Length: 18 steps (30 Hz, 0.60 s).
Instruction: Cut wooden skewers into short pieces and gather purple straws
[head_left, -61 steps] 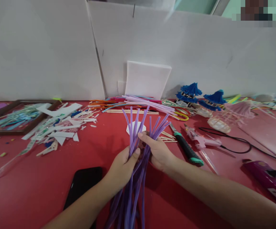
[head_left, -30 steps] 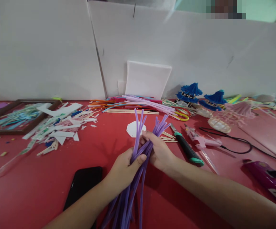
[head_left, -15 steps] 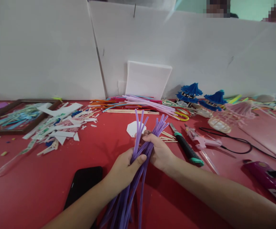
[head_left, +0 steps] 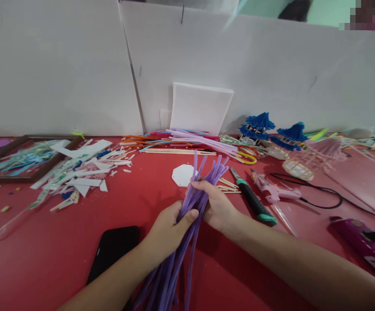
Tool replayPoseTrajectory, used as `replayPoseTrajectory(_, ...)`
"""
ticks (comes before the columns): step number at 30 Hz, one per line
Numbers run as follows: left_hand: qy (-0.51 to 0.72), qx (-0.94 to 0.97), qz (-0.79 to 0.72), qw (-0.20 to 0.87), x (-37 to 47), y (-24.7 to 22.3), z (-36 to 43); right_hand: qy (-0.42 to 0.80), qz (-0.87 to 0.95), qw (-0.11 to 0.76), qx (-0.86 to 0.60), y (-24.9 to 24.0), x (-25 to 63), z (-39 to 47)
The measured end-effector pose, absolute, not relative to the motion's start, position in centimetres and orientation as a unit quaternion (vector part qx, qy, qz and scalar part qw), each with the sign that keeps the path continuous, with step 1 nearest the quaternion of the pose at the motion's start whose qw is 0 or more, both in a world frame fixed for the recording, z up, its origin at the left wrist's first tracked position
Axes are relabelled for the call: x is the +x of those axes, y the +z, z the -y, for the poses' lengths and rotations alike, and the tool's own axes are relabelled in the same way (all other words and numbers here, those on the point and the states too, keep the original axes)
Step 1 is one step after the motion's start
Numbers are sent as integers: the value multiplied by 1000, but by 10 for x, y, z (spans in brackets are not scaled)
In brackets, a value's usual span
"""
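A loose bundle of purple pipe cleaners (head_left: pixel 171 272) runs up through both my hands, its long ends hanging toward the table's near edge. Around the middle of the bundle my left hand (head_left: pixel 171 229) is closed, thumb lying across the stems. Higher up, my right hand (head_left: pixel 215 203) grips the same bundle near its upper tips, which fan out above the fingers. Some of its fingertips are hidden behind the stems. Just beyond the hands lies a white octagonal piece (head_left: pixel 182 175), with short wooden sticks (head_left: pixel 228 186) to its right.
At right are a utility knife (head_left: pixel 253 201), a pink glue gun (head_left: pixel 274 190) with a black cord, and a magenta power strip (head_left: pixel 362 244). A black phone (head_left: pixel 114 248) lies left of the hands. White scraps (head_left: pixel 86 172), more pipe cleaners (head_left: pixel 203 142) and blue-roofed models (head_left: pixel 258 125) line the back.
The few stems standing apart on the left have moved right, closer to the other tips. My right hand's fingers have closed over them; the left hand is nearly still.
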<state>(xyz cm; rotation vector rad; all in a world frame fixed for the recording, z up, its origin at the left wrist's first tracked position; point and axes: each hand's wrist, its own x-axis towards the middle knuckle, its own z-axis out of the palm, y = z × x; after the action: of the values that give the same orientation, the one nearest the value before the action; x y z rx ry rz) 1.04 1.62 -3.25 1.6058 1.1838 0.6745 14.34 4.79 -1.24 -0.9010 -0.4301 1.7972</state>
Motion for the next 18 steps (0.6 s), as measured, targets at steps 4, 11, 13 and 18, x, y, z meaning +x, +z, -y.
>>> replayPoseTrajectory(4, 278, 656, -503, 488, 11, -33, -16, 759, 160, 499, -386, -13, 144, -49)
replayPoseTrajectory(11, 315, 645, -458, 524, 13, -29, -17, 720, 308, 511, -355, -18, 143, -45)
replayPoseTrajectory(13, 323, 636, -456, 533, 13, -27, -16, 718, 349, 494, -345, -20, 144, -45)
replayPoseTrajectory(18, 331, 605, -423, 588, 14, -25, -13, 685, 470, 429, -356, -17, 146, -40)
